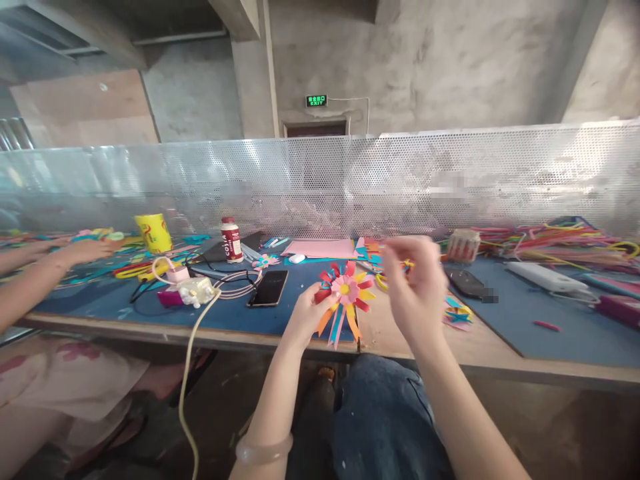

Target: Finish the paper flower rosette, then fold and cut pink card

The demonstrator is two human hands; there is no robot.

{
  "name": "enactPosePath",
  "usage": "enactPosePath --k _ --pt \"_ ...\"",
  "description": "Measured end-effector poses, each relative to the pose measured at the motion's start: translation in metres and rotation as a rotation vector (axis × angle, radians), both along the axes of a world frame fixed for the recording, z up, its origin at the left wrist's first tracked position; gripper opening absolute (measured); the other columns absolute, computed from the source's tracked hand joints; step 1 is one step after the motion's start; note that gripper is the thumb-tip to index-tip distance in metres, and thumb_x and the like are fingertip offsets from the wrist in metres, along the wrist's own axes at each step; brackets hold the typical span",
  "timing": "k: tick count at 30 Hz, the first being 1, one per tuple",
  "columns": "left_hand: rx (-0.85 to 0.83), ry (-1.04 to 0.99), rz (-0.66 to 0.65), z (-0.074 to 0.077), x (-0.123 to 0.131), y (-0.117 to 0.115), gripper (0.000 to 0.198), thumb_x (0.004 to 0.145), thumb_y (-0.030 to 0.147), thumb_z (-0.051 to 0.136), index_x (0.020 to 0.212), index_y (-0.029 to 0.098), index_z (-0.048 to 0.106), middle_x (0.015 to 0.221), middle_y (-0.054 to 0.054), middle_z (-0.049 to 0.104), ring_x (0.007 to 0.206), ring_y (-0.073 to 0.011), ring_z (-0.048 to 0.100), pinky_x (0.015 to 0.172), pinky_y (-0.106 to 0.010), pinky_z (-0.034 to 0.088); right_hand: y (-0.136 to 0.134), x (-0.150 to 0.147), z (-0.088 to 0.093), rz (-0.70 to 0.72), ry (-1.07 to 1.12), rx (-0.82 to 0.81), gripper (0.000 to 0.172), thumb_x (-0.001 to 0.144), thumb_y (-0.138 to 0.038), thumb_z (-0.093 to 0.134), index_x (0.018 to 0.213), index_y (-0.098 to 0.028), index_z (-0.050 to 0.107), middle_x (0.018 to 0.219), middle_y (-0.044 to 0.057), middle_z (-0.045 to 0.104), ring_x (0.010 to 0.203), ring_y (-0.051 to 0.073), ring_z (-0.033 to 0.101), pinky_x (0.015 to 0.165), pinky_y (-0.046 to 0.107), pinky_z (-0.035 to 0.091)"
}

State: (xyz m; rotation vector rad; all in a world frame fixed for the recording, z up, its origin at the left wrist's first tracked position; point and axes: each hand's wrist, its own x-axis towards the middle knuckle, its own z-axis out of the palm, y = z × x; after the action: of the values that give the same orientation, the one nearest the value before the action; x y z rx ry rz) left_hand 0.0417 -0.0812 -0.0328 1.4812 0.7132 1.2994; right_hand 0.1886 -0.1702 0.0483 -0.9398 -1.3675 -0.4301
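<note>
My left hand (306, 313) is closed on a paper flower (345, 293) with red, yellow and orange petals and a pink centre, held upright over the table's front edge. My right hand (417, 287) is raised just right of the flower, blurred by motion, fingers curled near a yellow strip (383, 280); what it holds, if anything, I cannot make out. A black phone (269, 288) lies flat on the blue mat (235, 313) left of my left hand.
Another person's hands (75, 252) work at the far left by a yellow cup (153, 233). A cola bottle (231, 240), pink paper sheets (323, 249), a white charger with cable (196, 291), another paper flower (457, 313) and coloured strips (560, 241) lie about. A perforated metal screen (400, 173) closes the back.
</note>
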Motion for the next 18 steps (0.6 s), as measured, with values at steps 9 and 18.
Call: enactPosePath --k 9,18 --pt "0.033 0.005 0.016 -0.005 0.000 0.003 0.026 0.072 0.035 0.065 0.089 0.017 0.057 0.086 -0.001 0.065 0.081 -0.0160 0.060 0.072 -0.024 0.046 0.074 0.010 -0.030 0.151 0.073 -0.503 0.047 0.080 -0.037 0.056 0.122 -0.018 0.048 0.110 0.013 0.056 0.099 0.027 0.052 0.087 0.046 0.041" --pt "0.092 0.126 0.208 -0.004 0.003 0.009 0.036 0.075 0.036 0.062 0.103 0.016 0.056 0.108 -0.010 0.061 0.097 -0.0208 0.058 0.081 -0.030 0.046 0.064 0.010 -0.071 0.756 0.653 -0.851 0.039 0.062 -0.033 0.073 0.092 -0.019 0.053 0.088 0.004 0.062 0.075 0.019 0.063 0.066 0.031 0.052"
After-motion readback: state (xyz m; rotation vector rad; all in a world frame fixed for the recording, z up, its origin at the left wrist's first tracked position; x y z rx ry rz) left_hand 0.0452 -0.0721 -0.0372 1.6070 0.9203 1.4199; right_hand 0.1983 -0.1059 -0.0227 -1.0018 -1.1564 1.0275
